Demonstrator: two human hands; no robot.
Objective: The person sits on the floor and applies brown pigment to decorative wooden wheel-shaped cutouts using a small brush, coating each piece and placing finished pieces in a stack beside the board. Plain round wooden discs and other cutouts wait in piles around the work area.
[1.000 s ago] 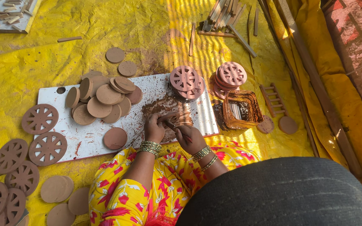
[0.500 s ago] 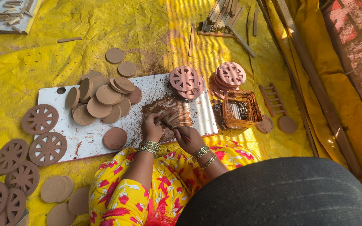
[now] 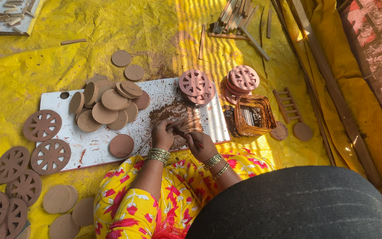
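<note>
Left hand curled onto a clay disc on the white board; right hand, just beside it, closed around a thin tool; plain discs piled left; spoked wheels stacked beyond.

No packages, labels, signs or screens appear anywhere on the yellow sheet or the white board lying on it.
</note>
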